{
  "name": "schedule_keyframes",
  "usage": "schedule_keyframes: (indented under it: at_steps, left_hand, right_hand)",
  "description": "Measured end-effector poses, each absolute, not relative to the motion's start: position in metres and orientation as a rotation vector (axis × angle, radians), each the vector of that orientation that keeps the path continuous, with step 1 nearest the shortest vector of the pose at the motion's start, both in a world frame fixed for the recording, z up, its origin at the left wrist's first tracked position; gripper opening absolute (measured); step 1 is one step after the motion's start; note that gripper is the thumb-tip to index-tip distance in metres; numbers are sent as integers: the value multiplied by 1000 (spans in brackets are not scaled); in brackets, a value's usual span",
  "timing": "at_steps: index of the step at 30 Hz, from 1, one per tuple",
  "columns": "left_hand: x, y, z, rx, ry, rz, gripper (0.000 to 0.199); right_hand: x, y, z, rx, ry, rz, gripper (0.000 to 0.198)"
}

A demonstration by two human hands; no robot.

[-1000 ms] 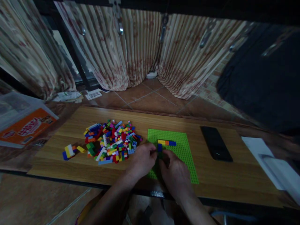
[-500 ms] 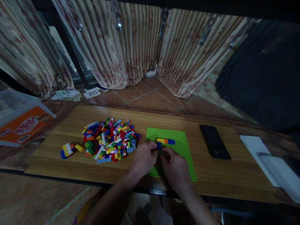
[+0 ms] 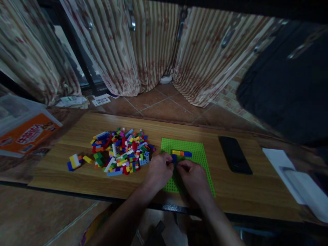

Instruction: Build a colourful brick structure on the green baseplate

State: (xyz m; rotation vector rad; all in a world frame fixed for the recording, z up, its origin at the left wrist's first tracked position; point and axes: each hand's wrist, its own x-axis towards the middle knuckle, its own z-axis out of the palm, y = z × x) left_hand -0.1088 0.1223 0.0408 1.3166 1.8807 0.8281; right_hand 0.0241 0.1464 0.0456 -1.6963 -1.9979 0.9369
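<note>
Right hand (image 3: 195, 178) shifted slightly right, left hand (image 3: 159, 171) beside blue brick (image 3: 174, 158) on green baseplate (image 3: 200, 163), cannot tell either grip's hold

Wood-grain table (image 3: 84, 182) with a brick pile (image 3: 124, 152), a plate (image 3: 197, 169) and a phone (image 3: 235, 154).
The pile, many-coloured, spreads left of the middle; to its left lie a yellow brick (image 3: 87, 159) and, farther out, a blue, white and yellow block (image 3: 74, 161). The green, studded plate lies flat to the pile's right; the black phone lies apart from it, toward the right end.
</note>
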Motion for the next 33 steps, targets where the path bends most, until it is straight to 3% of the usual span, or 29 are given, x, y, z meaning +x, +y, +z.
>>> schedule_keyframes:
  at_steps: [26,33]
  left_hand:
    - [-110,130,39,1325,1904,761,13]
    - [-119,126,46,1374,1797,750,15]
  right_hand:
    - [19,156,50,-1721,-2186,863,25]
    - [32,163,48,-1596,-2191,1068,25]
